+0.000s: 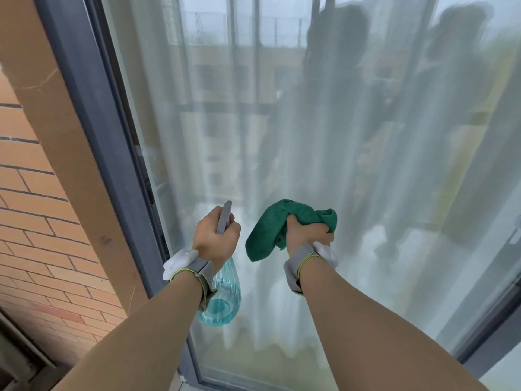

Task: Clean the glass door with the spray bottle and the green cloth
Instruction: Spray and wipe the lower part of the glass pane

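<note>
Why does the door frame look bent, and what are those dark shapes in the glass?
In the head view, the wide-angle lens bows the grey door frame and the brick wall. The dark shapes are blurred reflections of figures on the glass door, over a pale curtain behind it. Light is soft, with no hard shadows. The spray bottle and green cloth look sharp.

Glass door (pixel 324 131) glossy, reflective; frame (pixel 93 114) matt grey metal; green cloth (pixel 266 230) napped; spray bottle (pixel 225 294) ribbed translucent plastic; wall (pixel 36 235) matt brick.
</note>
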`<control>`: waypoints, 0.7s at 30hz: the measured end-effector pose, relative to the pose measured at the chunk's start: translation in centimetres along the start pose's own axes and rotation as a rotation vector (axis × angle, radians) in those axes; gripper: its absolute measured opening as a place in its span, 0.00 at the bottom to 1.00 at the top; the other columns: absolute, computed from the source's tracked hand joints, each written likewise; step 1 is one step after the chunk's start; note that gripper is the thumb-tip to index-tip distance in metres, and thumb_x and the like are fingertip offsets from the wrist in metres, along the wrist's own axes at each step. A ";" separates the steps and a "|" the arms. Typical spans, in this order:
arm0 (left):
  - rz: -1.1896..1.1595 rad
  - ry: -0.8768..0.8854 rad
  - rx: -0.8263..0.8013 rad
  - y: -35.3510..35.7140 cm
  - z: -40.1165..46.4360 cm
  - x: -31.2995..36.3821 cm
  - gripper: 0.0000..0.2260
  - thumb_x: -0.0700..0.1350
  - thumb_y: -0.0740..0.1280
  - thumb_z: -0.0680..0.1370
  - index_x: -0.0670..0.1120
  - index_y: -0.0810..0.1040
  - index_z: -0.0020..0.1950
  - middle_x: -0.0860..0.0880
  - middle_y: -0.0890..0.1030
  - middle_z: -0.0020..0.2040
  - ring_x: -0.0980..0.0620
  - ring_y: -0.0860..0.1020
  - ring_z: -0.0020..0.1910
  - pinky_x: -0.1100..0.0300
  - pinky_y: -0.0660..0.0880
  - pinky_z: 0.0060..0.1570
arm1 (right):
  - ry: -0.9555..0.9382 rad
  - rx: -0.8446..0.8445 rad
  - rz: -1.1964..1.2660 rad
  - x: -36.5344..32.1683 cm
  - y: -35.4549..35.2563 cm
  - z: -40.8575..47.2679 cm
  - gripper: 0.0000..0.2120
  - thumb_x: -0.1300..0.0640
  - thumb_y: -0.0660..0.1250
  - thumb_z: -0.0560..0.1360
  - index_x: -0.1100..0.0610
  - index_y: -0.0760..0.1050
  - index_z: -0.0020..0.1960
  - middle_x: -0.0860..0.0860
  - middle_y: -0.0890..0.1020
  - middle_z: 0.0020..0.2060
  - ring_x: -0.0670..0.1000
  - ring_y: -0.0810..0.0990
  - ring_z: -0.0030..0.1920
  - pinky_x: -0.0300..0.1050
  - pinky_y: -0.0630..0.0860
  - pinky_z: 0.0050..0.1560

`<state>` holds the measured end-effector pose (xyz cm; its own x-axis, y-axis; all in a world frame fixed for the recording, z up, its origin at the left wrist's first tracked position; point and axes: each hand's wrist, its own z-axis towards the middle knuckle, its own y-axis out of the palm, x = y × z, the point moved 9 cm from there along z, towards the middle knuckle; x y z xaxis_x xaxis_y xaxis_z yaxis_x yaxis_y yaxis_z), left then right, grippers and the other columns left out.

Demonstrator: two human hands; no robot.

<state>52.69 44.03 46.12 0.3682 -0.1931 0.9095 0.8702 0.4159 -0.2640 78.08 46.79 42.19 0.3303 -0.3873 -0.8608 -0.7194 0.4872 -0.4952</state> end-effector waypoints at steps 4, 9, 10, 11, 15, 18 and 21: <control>0.012 0.009 -0.002 -0.6 -0.3 0.4 0.11 0.47 0.63 0.69 0.41 0.76 0.44 0.50 0.74 0.35 0.50 0.68 0.32 0.58 0.68 0.31 | 0.010 -0.011 0.028 1.2 -1.1 0.7 0.29 0.29 0.56 0.64 0.51 0.77 0.48 0.50 0.76 0.48 0.56 0.78 0.46 0.52 0.76 0.52; 0.039 0.004 -0.010 -0.8 -1.1 -0.1 0.09 0.46 0.64 0.71 0.41 0.75 0.44 0.50 0.73 0.34 0.50 0.67 0.31 0.59 0.67 0.31 | 0.163 -0.208 0.127 4.8 -1.4 0.5 0.17 0.40 0.58 0.69 0.51 0.76 0.45 0.44 0.78 0.40 0.49 0.75 0.37 0.39 0.68 0.38; 0.035 0.005 -0.012 -0.8 -1.2 -0.2 0.10 0.47 0.63 0.70 0.41 0.76 0.44 0.50 0.73 0.34 0.50 0.68 0.31 0.59 0.67 0.31 | 0.187 -0.283 0.179 5.7 -0.6 -0.1 0.12 0.44 0.58 0.72 0.50 0.74 0.46 0.45 0.76 0.40 0.49 0.73 0.39 0.39 0.69 0.42; 0.033 0.003 -0.013 -0.7 -1.4 -0.3 0.11 0.47 0.63 0.69 0.41 0.76 0.44 0.50 0.73 0.34 0.51 0.68 0.31 0.59 0.67 0.30 | 0.226 -0.341 0.177 7.2 0.2 -0.4 0.10 0.46 0.59 0.74 0.51 0.73 0.49 0.47 0.75 0.41 0.50 0.73 0.42 0.40 0.70 0.48; 0.027 0.002 -0.024 -0.3 -2.0 -0.9 0.07 0.44 0.65 0.72 0.40 0.75 0.44 0.51 0.73 0.34 0.51 0.67 0.31 0.63 0.66 0.28 | 0.629 -0.555 0.529 16.0 6.5 -0.5 0.30 0.52 0.75 0.60 0.59 0.73 0.60 0.58 0.84 0.51 0.57 0.83 0.41 0.62 0.80 0.46; 0.029 -0.001 -0.041 0.1 -2.3 -1.4 0.03 0.38 0.66 0.76 0.40 0.75 0.43 0.50 0.72 0.34 0.51 0.67 0.31 0.60 0.67 0.30 | 0.684 -0.595 0.489 17.7 6.7 -2.3 0.21 0.57 0.72 0.65 0.58 0.75 0.58 0.58 0.84 0.50 0.60 0.84 0.41 0.59 0.80 0.41; 0.031 0.004 -0.057 0.3 -2.5 -1.3 0.05 0.43 0.64 0.73 0.41 0.74 0.43 0.51 0.72 0.33 0.54 0.65 0.28 0.65 0.66 0.28 | 0.633 -0.598 0.411 16.2 5.8 -3.1 0.15 0.51 0.63 0.74 0.56 0.71 0.59 0.56 0.79 0.56 0.58 0.80 0.47 0.54 0.78 0.39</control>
<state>53.28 42.14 44.02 0.3961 -0.1846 0.8994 0.8756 0.3708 -0.3096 77.40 40.89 25.71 -0.2817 -0.7113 -0.6440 -0.9558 0.2670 0.1232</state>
